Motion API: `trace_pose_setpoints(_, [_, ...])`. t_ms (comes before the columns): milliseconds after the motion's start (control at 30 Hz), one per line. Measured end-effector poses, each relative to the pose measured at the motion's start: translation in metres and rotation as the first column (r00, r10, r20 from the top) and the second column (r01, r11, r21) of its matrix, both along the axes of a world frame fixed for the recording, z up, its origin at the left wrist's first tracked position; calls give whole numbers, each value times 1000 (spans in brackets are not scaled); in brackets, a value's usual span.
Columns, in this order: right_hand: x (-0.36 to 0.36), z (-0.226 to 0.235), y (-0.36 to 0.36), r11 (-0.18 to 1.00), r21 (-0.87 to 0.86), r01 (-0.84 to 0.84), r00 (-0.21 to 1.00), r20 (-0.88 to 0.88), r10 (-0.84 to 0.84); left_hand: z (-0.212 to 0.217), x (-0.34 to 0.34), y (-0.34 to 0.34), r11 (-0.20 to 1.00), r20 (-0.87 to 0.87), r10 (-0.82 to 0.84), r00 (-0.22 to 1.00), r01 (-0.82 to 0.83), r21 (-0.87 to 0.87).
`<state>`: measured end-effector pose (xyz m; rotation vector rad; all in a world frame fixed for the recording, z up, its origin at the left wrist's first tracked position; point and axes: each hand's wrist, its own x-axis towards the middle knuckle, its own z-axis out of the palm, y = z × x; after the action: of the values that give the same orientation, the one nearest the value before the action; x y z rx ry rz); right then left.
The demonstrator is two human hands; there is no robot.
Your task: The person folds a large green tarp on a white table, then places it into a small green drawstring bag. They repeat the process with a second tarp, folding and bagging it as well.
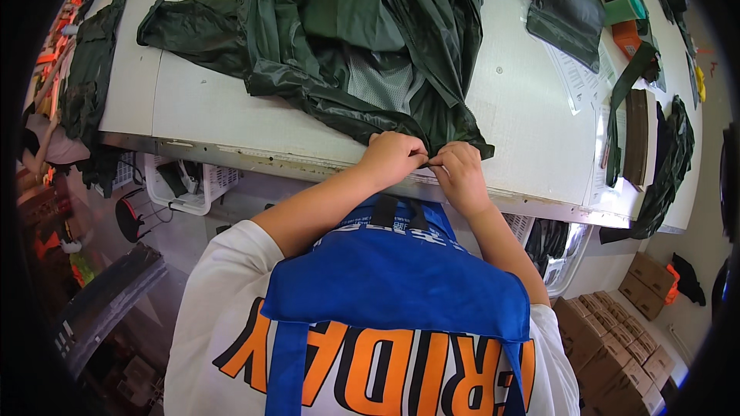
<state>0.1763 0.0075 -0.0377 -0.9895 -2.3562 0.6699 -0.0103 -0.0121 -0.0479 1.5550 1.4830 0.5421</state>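
A dark green garment (339, 15) of thin, shiny fabric lies spread on the white table, one sleeve reaching left and a grey mesh lining (378, 77) showing inside it. Its lower edge comes down to the table's front edge. There my left hand (393, 156) pinches the hem with thumb and fingers. Close beside it, almost touching, my right hand (460, 169) grips the same hem. Between the fingertips the fabric is bunched, and its exact fold is hidden.
The white table (200, 108) has a metal front edge. At right lie folded dark fabric (566, 11), a green roll (624, 9), paper sheets (570, 81) and a dark strip (632, 81). White baskets (196, 192) stand under the table; cardboard boxes (609, 347) are stacked at lower right.
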Motion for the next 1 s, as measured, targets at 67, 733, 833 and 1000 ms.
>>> trace_pose_setpoints(67, [-6, 11, -1, 997, -53, 48, 998, 45, -46, 6, 2, -3, 997, -62, 14, 998, -10, 71])
trace_pose_setpoints(733, [88, 12, 62, 616, -772, 157, 946, -61, -318, 20, -135, -32, 770, 47, 617, 785, -615, 171])
trace_pose_setpoints(833, [219, -31, 157, 599, -69, 798, 600, 177, -780, 12, -125, -26, 643, 313, 747, 586, -757, -115])
trace_pose_setpoints(1000, [424, -88, 199, 42, 413, 910, -283, 692, -664, -10, -150, -12, 459, -21, 879, 477, -832, 312])
